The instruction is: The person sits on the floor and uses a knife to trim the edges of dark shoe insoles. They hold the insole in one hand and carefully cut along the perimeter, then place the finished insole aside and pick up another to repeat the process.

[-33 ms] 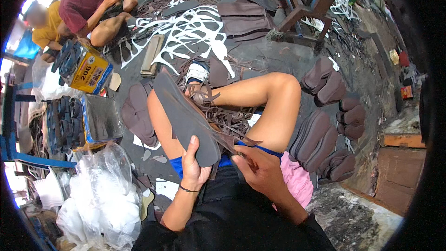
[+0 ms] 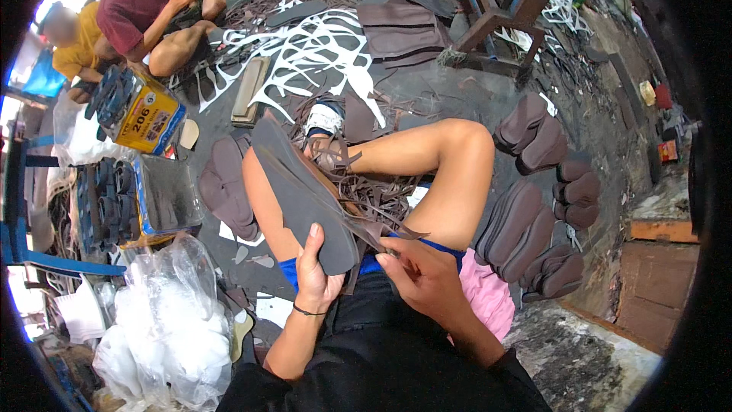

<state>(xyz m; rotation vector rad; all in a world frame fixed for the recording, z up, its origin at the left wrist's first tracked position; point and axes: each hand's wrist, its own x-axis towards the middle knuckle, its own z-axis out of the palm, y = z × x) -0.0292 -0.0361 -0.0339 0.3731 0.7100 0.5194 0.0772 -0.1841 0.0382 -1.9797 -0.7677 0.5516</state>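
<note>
My left hand (image 2: 319, 271) grips the heel end of a dark grey sandal sole (image 2: 301, 191), thumb on its face and fingers underneath. The sole slants over my lap, its toe end pointing up and left. Along its right edge runs brown sheet material (image 2: 370, 230), part of it hanging loose. My right hand (image 2: 423, 271) is closed beside that edge, fingertips pinched together at the brown material. A small dark thing shows between those fingers, too hidden to name. Brown offcut strips (image 2: 381, 194) are heaped between my legs.
Stacks of brown soles (image 2: 515, 233) lie right of my knee, more soles (image 2: 225, 187) on the left. White cut-out sheeting (image 2: 320, 46) spreads ahead, near a wooden stand (image 2: 507, 19). Left are a yellow box (image 2: 149, 118) and a plastic bag (image 2: 164, 320). Two people sit at the far left.
The sole and my left hand have shifted very slightly. My right hand has edged a little left along the sole's edge, still pinched.
</note>
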